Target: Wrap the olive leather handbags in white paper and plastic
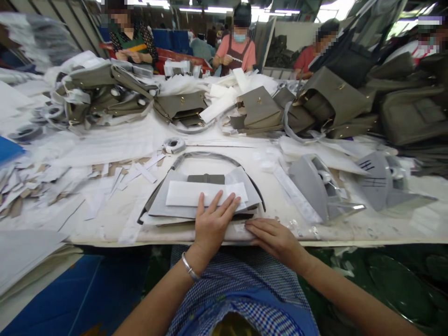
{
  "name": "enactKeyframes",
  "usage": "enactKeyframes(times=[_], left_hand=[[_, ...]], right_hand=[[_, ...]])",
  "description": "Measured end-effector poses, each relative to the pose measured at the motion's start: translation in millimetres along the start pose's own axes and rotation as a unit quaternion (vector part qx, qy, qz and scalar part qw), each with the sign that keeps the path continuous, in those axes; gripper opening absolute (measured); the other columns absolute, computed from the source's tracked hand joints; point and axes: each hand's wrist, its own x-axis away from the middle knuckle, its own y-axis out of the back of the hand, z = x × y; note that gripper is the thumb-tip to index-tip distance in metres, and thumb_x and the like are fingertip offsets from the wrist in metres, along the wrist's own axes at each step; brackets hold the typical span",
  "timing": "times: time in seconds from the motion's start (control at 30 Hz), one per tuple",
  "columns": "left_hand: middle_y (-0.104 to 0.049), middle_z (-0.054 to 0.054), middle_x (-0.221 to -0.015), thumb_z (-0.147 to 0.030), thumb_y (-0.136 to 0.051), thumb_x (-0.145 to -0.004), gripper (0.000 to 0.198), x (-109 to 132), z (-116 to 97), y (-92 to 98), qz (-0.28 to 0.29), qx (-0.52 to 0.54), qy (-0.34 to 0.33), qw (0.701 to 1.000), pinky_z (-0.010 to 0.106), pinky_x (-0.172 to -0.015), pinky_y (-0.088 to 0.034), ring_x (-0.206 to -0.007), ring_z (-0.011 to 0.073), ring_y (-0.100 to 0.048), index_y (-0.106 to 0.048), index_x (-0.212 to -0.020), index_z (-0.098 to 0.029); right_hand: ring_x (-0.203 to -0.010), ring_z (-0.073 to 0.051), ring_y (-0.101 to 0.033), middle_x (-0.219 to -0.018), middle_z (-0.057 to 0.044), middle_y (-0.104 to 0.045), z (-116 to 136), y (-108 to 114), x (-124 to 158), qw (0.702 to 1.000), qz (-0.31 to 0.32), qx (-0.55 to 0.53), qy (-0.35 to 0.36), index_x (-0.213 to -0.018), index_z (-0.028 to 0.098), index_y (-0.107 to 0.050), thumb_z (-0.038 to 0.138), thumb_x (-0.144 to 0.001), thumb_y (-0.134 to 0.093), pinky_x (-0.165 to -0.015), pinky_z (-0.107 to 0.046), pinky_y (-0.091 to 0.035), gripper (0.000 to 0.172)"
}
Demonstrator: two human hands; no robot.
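Observation:
A dark grey-green handbag lies flat before me, mostly covered by light grey sheet material. Its wrapped handle arches away from me. Across the covering lies a folded white padding strip. My left hand rests on that strip with its fingers spread, holding nothing. At the bag's near right corner, my right hand lies low on the table edge, fingers stretched out side by side and its thumb hidden. Close to its fingertips is a small translucent scrap.
Several similar handbags are heaped along the back. Paper scraps cover the left, near a tape roll. Two grey tape dispensers stand right. Several co-workers sit across the table.

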Motion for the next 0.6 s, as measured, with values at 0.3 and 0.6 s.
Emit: enactKeyframes(times=[0.3,0.6], left_hand=[[-0.059,-0.003,-0.138,-0.03,-0.049,-0.099,0.042,-3,-1,1.9,-0.016,-0.019,-0.004,1.0,0.058,-0.123,-0.005,-0.136,0.0209,-0.048,-0.048,-0.141,-0.037],[-0.059,-0.002,-0.138,-0.031,-0.049,-0.099,0.041,-4,-2,4.2,-0.018,-0.026,-0.01,0.999,0.059,-0.122,-0.01,-0.134,0.022,-0.05,-0.049,-0.14,-0.036]], right_hand=[[-0.084,-0.021,-0.065,-0.098,-0.009,-0.073,-6,-12,-24,0.997,-0.011,0.079,0.021,-0.108,0.016,-0.071,0.017,-0.096,-0.054,-0.074,-0.034,-0.058,0.021],[-0.092,-0.023,-0.067,-0.102,-0.013,-0.072,2,-26,-19,0.995,-0.07,0.071,0.009,-0.111,0.014,-0.066,0.014,-0.097,-0.047,-0.084,-0.038,-0.059,0.024]])
